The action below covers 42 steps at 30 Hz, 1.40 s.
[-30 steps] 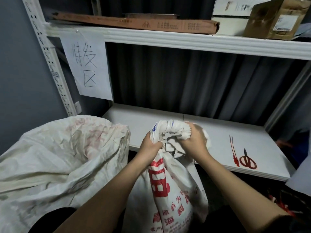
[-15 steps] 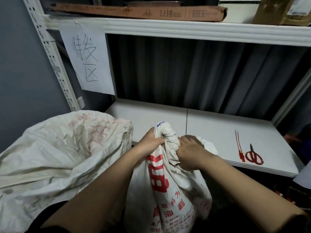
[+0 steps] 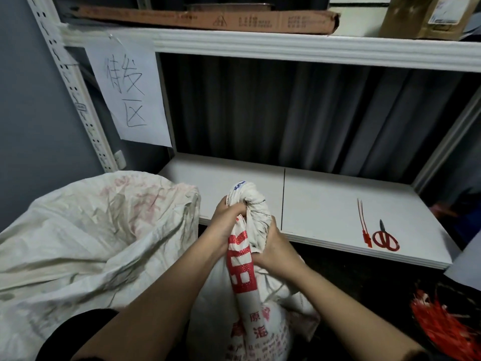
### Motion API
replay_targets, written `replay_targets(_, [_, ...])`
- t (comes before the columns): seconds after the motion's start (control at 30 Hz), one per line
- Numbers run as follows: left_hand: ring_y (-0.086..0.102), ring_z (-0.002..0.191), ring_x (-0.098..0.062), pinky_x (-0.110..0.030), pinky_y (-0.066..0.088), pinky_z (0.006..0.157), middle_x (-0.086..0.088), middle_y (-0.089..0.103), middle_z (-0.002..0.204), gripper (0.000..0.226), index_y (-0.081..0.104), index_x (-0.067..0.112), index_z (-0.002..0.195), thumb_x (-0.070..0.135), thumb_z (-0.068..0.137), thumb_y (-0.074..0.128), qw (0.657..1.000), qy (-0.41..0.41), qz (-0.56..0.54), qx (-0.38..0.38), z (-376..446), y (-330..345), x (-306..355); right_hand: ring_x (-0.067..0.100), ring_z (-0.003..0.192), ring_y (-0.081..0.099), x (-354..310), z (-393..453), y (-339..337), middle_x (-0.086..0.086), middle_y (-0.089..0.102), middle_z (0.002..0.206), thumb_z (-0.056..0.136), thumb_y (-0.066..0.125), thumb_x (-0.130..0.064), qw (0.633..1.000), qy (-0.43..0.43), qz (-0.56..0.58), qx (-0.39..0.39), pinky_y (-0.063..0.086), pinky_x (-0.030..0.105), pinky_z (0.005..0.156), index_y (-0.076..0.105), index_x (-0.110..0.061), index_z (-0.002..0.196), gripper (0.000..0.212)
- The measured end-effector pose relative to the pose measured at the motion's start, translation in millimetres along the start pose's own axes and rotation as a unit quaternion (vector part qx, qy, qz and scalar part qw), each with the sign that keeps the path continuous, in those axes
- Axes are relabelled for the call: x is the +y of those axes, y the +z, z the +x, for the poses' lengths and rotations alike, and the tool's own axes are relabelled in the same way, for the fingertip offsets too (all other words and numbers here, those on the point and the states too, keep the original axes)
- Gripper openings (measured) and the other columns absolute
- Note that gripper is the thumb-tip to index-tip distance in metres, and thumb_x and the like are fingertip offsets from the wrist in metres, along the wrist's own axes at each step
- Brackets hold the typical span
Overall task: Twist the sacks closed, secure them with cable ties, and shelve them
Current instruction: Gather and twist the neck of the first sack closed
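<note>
I am gripping the gathered neck of the white woven plastic sack with red printed characters [image 3: 243, 269], which is standing just in front of the white lower shelf board [image 3: 325, 204], its twisted top rising level with the board's front edge. My left hand [image 3: 226, 220] is closing high on the neck, fingers [image 3: 234, 208] curled tight into the bunched cloth just under the knot-like top. My right hand [image 3: 276, 250] is wrapping the neck lower down, fingers clamped round it from the right side.

As I judge it, I am midway through the twist: the top is wound into a tight roll but no tie is on it. To do this well, I am keeping the lower hand fixed as an anchor and turning only with the upper one, so the neck is narrowing rather than slipping loose. The tighter and longer the twisted rope, the easier a tie will bite.

The thin red cable ties [image 3: 363, 225] are lying on the shelf board well to the right of the sack, just beside the red-handled scissors [image 3: 385, 239]. I should be holding the twist with my left hand alone before reaching for them. A second, crumpled white woven sack [image 3: 91, 230] is slumping open to the left of the first, leaning against the board's left end and waiting its turn.
</note>
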<state>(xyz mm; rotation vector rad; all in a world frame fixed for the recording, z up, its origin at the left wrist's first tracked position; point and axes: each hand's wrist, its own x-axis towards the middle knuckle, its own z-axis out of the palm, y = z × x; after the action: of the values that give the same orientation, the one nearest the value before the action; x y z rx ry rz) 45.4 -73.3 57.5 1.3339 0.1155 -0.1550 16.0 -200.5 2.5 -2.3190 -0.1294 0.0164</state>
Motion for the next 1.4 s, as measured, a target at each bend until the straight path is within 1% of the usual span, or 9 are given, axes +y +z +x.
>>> replay_targets(0.1, [0.064, 0.071, -0.015, -0.025, 0.050, 0.060, -0.004, 0.065, 0.080, 0.024, 0.055, 0.012, 0.102, -0.004, 0.085, 0.051, 1.000, 0.001, -0.004, -0.018, 0.4, -0.4, -5.2, 0.010, 0.112, 0.054, 1.2, -3.5, 8.6, -0.011, 0.048, 0.130, 0.065, 0.077, -0.040, 0.995, 0.001, 0.087, 0.039, 0.048, 0.033, 0.093, 0.022, -0.034, 0.135, 0.089])
replay_targets(0.23, [0.057, 0.107, -0.012, -0.025, 0.048, 0.092, 0.003, 0.056, 0.119, 0.066, 0.033, 0.020, 0.136, 0.024, 0.083, 0.071, 0.984, 0.065, 0.161, -0.042, 8.3, -13.4, -21.1, 0.011, 0.099, 0.057, 1.1, 1.6, 6.4, -0.010, 0.056, 0.115, 0.074, 0.070, -0.025, 0.991, 0.007, 0.101, 0.084, 0.049, 0.029, 0.079, 0.027, -0.032, 0.130, 0.071])
replay_targets(0.37, [0.055, 0.119, -0.010, -0.041, 0.040, 0.108, 0.013, 0.063, 0.121, 0.085, 0.058, 0.032, 0.121, 0.077, 0.050, 0.070, 0.924, 0.104, 0.366, -0.036, 12.0, -19.8, -53.2, 0.023, 0.093, 0.064, 3.4, 9.6, 9.5, -0.005, 0.062, 0.108, 0.083, 0.061, -0.025, 0.996, 0.008, 0.018, 0.084, 0.053, 0.036, 0.074, 0.023, -0.031, 0.131, 0.061])
replay_targets(0.57, [0.063, 0.107, -0.005, -0.034, 0.047, 0.101, 0.013, 0.069, 0.110, 0.077, 0.065, 0.029, 0.108, 0.069, 0.044, 0.080, 0.957, 0.080, 0.276, -0.033, 17.2, -13.3, -56.0, 0.025, 0.110, 0.057, 4.2, 12.3, 20.3, 0.004, 0.045, 0.139, 0.076, 0.038, -0.058, 0.975, -0.145, -0.166, -0.018, 0.052, 0.038, 0.084, 0.024, -0.023, 0.148, 0.081])
replay_targets(0.77, [0.069, 0.087, -0.009, -0.023, 0.052, 0.079, 0.002, 0.073, 0.094, 0.023, 0.069, 0.025, 0.087, 0.027, 0.068, 0.082, 0.981, 0.072, 0.175, 0.041, 18.6, -7.0, -49.4, 0.022, 0.089, 0.063, 8.0, 8.7, 10.6, 0.001, 0.062, 0.111, 0.077, 0.063, -0.045, 0.989, -0.078, -0.122, -0.013, 0.050, 0.034, 0.071, 0.003, -0.022, 0.148, 0.096])
replay_targets(0.97, [0.067, 0.081, -0.018, -0.025, 0.049, 0.075, -0.004, 0.070, 0.088, 0.013, 0.066, 0.016, 0.090, 0.012, 0.078, 0.072, 0.985, 0.029, 0.098, 0.140, 20.6, -10.5, -45.0, 0.015, 0.122, 0.050, 16.7, -1.5, 6.0, -0.006, 0.055, 0.131, 0.069, 0.047, -0.072, 0.971, -0.072, -0.221, 0.050, 0.025, 0.032, 0.108, 0.029, -0.029, 0.141, 0.086])
replay_targets(1.07, [0.064, 0.073, -0.016, -0.023, 0.048, 0.066, -0.004, 0.068, 0.083, 0.010, 0.065, 0.014, 0.086, 0.007, 0.079, 0.067, 0.984, 0.022, 0.091, 0.155, 19.9, -7.2, -44.2, 0.014, 0.119, 0.051, 14.6, -7.2, 5.9, -0.008, 0.047, 0.134, 0.069, 0.071, -0.059, 0.993, -0.034, -0.116, 0.005, 0.039, 0.025, 0.087, 0.031, -0.027, 0.138, 0.086])
replay_targets(1.2, [0.068, 0.073, -0.018, -0.027, 0.055, 0.068, -0.005, 0.072, 0.084, 0.012, 0.066, 0.014, 0.087, 0.008, 0.077, 0.067, 0.991, -0.005, 0.071, 0.115, 20.5, -5.9, -45.6, 0.014, 0.103, 0.060, 16.5, -10.3, 7.1, -0.009, 0.060, 0.117, 0.078, 0.070, -0.038, 0.998, -0.012, -0.056, 0.027, 0.032, 0.017, 0.059, 0.035, -0.027, 0.130, 0.063])
replay_targets(1.4, [0.070, 0.087, -0.020, -0.032, 0.054, 0.084, -0.002, 0.073, 0.092, 0.013, 0.067, 0.018, 0.087, 0.010, 0.078, 0.072, 0.994, 0.003, 0.031, 0.109, 18.0, -13.3, -48.3, 0.030, 0.067, 0.066, 7.1, 2.2, -2.2, 0.006, 0.066, 0.080, 0.070, 0.077, -0.036, 0.916, -0.105, -0.378, 0.086, 0.034, 0.031, 0.051, 0.052, -0.015, 0.109, 0.051])
